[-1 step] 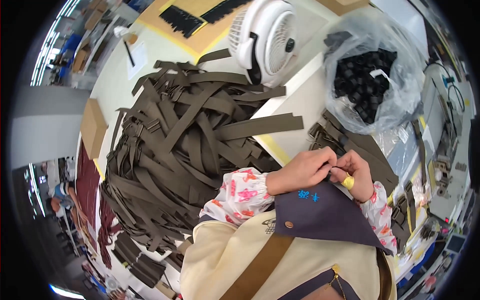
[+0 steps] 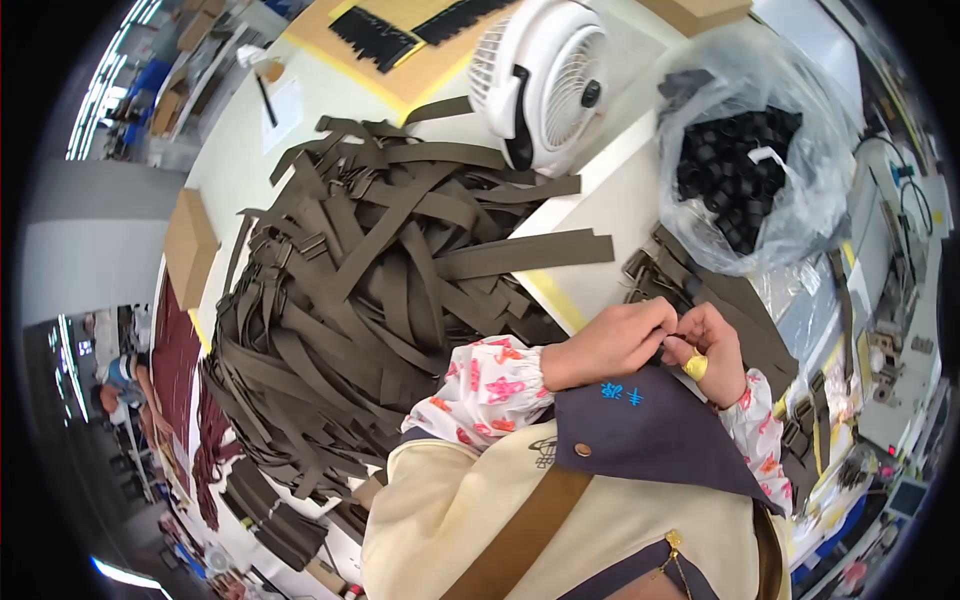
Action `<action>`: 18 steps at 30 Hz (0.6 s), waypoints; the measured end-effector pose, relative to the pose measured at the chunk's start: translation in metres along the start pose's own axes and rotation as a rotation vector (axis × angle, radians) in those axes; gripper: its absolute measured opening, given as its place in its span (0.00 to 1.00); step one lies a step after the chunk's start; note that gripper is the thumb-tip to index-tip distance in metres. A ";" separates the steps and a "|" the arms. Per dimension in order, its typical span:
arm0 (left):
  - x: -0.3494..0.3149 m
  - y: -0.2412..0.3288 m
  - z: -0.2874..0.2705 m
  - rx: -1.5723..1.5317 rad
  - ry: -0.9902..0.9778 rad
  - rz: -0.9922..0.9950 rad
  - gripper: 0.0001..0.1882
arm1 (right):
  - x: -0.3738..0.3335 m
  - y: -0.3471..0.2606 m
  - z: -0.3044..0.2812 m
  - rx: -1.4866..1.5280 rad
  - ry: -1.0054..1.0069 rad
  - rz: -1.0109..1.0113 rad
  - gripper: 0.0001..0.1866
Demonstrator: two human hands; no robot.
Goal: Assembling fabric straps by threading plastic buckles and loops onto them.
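Close in front of my chest, my left hand (image 2: 622, 342) and my right hand (image 2: 717, 345) meet at their fingertips. Both are closed in a pinch. A bit of something small and dark shows between them, but the fingers hide most of it. Yellow wrapping (image 2: 695, 366) circles one finger of the right hand. Just beyond the hands lie olive-brown webbing straps with metal buckles (image 2: 648, 275). A big tangled heap of similar straps (image 2: 390, 260) fills the table to the left.
A clear plastic bag (image 2: 840, 200) of small black pieces (image 2: 735, 170) stands at the far right. Behind the heap is a white fan (image 2: 550, 90). A cardboard box (image 2: 190, 250) sits at the table's left edge, near maroon cords (image 2: 212, 450). Another person (image 2: 130, 385) is at far left.
The table and its things sit slightly farther right in the picture. My hands keep the same pinch, fingertips together.
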State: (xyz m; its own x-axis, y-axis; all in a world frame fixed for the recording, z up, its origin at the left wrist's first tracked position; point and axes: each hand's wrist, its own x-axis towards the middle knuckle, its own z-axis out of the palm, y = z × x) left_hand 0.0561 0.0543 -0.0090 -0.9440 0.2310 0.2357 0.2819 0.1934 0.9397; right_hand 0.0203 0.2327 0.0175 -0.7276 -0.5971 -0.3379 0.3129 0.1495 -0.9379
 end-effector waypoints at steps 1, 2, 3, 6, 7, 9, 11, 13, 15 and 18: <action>-0.003 -0.008 0.004 0.013 0.020 -0.002 0.07 | 0.002 0.004 0.002 0.002 0.099 0.029 0.07; -0.008 -0.013 0.007 0.086 0.013 0.037 0.07 | 0.005 0.007 0.002 -0.002 0.077 0.021 0.07; -0.007 -0.010 0.003 0.156 -0.001 0.074 0.08 | 0.006 0.009 0.000 -0.172 0.017 0.005 0.08; -0.007 -0.001 -0.035 0.154 -0.010 -0.026 0.10 | 0.013 0.000 0.004 -0.542 -0.053 -0.120 0.09; -0.012 0.001 -0.061 0.344 0.174 0.023 0.13 | 0.014 0.000 0.003 -0.590 -0.016 -0.163 0.10; -0.031 -0.003 -0.122 0.787 0.363 -0.253 0.16 | 0.009 0.001 -0.001 -0.644 0.047 -0.199 0.10; -0.069 -0.004 -0.174 1.243 0.442 -0.376 0.21 | 0.008 0.005 -0.005 -0.548 0.074 -0.134 0.12; -0.122 -0.019 -0.203 1.478 0.396 -0.542 0.21 | 0.008 0.005 -0.003 -0.540 0.073 -0.147 0.12; -0.149 -0.017 -0.221 1.462 0.336 -0.745 0.19 | 0.008 0.002 0.000 -0.534 0.071 -0.151 0.12; -0.146 0.008 -0.225 1.349 0.629 -0.665 0.15 | 0.011 -0.007 0.005 -0.629 0.024 -0.218 0.13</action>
State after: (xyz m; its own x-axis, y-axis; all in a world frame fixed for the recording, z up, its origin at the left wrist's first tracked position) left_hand 0.1579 -0.1925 0.0195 -0.7754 -0.5678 0.2763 -0.5630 0.8198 0.1046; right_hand 0.0130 0.2216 0.0210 -0.7496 -0.6489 -0.1305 -0.2534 0.4635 -0.8491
